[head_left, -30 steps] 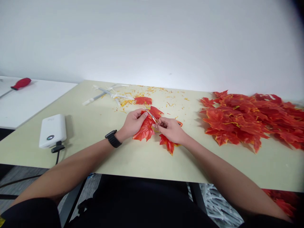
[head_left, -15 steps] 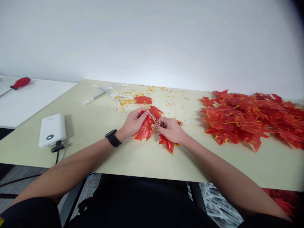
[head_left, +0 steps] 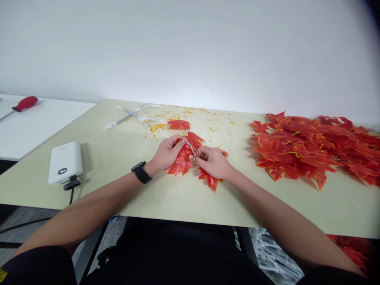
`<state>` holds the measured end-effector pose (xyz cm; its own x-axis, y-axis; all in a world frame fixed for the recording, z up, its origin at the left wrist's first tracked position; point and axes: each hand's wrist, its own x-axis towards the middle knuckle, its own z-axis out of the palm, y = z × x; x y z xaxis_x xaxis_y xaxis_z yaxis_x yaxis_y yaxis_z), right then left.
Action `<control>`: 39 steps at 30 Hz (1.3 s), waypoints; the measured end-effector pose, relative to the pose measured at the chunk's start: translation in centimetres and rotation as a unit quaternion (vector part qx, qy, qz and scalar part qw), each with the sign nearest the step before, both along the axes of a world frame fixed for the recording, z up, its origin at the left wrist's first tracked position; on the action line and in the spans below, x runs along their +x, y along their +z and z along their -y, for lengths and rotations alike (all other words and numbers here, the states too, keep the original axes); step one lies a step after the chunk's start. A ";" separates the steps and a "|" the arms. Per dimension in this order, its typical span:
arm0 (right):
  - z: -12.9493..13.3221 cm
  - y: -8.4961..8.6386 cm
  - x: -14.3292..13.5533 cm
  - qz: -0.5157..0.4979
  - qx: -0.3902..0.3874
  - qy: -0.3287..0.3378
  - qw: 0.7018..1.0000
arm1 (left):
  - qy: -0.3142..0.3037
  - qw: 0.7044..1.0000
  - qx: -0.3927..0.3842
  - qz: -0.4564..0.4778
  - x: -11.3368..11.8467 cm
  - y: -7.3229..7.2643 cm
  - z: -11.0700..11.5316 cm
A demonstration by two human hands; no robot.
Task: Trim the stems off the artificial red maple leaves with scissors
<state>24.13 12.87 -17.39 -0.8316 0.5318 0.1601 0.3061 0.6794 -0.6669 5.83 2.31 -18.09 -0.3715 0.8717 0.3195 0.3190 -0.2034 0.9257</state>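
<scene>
Between thumb and fingers, my left hand pinches a red artificial maple leaf by its upper part. My right hand grips a small pair of scissors, whose blades point up and left across the leaf toward my left fingertips. Whether the blades are apart I cannot tell. Beneath and beside my right hand lies another red leaf, partly hidden. Just beyond the hands, a cut red leaf piece rests among yellow and orange trimmings.
To the right spreads a big pile of red maple leaves. White plastic strips lie at the back left. A white power bank with a plugged cable stands on the left. A red-handled screwdriver is on the adjoining white table.
</scene>
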 end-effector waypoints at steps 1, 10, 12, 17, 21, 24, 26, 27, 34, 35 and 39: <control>0.0 0.0 0.0 0.001 0.002 -0.001 1.000 | 0.002 1.000 0.000 -0.002 0.0 0.0 0.0; 0.1 0.0 0.0 0.008 0.005 -0.005 1.000 | -0.003 1.000 0.001 0.000 0.0 0.0 0.0; 0.1 0.1 0.0 0.005 0.002 -0.006 1.000 | -0.001 1.000 -0.001 -0.004 0.0 0.0 0.0; 0.2 0.1 0.0 0.007 -0.003 -0.001 1.000 | -0.002 1.000 -0.004 -0.005 0.0 0.0 0.0; 0.1 0.1 0.0 0.005 -0.003 -0.006 1.000 | 0.004 1.000 -0.007 -0.009 0.1 0.0 0.0; 0.1 0.1 0.0 0.010 0.000 -0.003 1.000 | 0.006 1.000 -0.009 -0.008 0.1 0.1 0.0; 0.1 0.1 0.0 0.011 0.000 -0.004 1.000 | 0.008 1.000 -0.011 -0.008 0.2 0.1 0.0; 0.2 0.1 0.0 0.011 -0.001 -0.005 1.000 | 0.007 1.000 -0.011 -0.008 0.2 0.1 0.0; 0.1 0.0 0.0 0.014 0.000 0.000 1.000 | 0.002 1.000 -0.012 -0.006 0.1 -0.1 0.0; 0.1 0.0 0.0 0.012 0.000 -0.001 1.000 | 0.002 1.000 -0.012 -0.007 0.1 -0.1 0.0; 0.1 0.0 0.0 0.009 0.004 0.002 1.000 | 0.005 1.000 -0.015 -0.005 0.1 -0.1 0.0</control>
